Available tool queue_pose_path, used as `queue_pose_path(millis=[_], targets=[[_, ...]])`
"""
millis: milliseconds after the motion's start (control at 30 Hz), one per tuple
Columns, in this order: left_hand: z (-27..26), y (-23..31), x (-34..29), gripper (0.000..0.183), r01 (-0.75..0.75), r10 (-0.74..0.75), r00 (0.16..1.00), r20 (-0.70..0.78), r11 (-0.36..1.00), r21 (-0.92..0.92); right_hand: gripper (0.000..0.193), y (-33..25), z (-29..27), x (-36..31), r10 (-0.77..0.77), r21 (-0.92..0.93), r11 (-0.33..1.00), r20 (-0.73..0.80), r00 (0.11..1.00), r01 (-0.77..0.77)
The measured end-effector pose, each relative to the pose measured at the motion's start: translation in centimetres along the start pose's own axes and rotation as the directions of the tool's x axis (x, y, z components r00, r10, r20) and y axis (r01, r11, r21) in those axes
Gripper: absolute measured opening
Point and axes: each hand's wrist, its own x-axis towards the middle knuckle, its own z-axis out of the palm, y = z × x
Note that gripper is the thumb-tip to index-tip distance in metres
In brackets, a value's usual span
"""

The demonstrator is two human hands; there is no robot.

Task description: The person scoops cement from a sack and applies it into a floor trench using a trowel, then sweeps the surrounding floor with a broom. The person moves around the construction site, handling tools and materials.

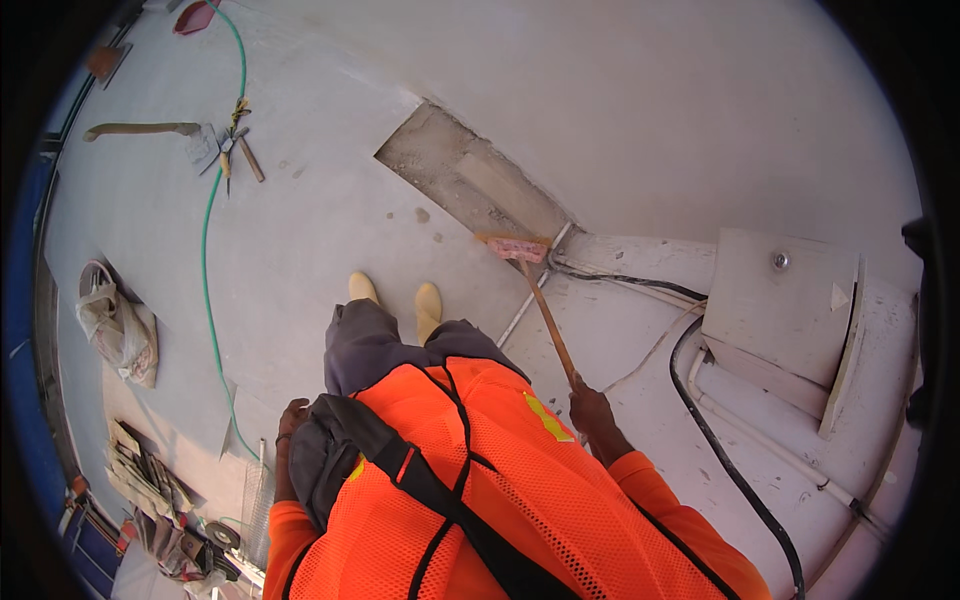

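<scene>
My right hand (594, 412) is closed around the wooden handle of a broom (548, 315). The handle slants away from me, and the pink broom head (516, 248) with orange bristles rests at the near end of a shallow rectangular recess (470, 170) of rough grey concrete. Down at my left side hangs my left hand (292, 418), beside a dark grey bag (318, 462) on a black strap. Its fingers are mostly hidden, so I cannot make out whether they grip anything. My pale yellow boots (428, 303) stand on the floor to the left of the broom.
A green hose (207, 250) runs along the left, passing an axe (150, 128) and a hammer (251, 160). Farther left lies a plastic-wrapped bundle (120, 320). Black cables (720, 450), white pipe (770, 452) and a box-shaped metal cover (775, 300) occupy the right side.
</scene>
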Motion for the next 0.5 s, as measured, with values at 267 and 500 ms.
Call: queue_pose_path(millis=[267, 500], targets=[[-10.3, 3.6, 4.4, 0.045, -0.081, 0.082, 0.981, 0.177, 0.997, -0.012, 0.065, -4.7, 13.8, -11.3, 0.146, 0.594, 0.777, 0.15, 0.978, -0.207], [-32.3, 19.2, 13.6, 0.04, -0.204, 0.222, 0.974, -0.037, 0.942, 0.265, 0.065, -19.2, 31.6, -15.6, 0.289, 0.77, 0.539, 0.211, 0.934, -0.341]])
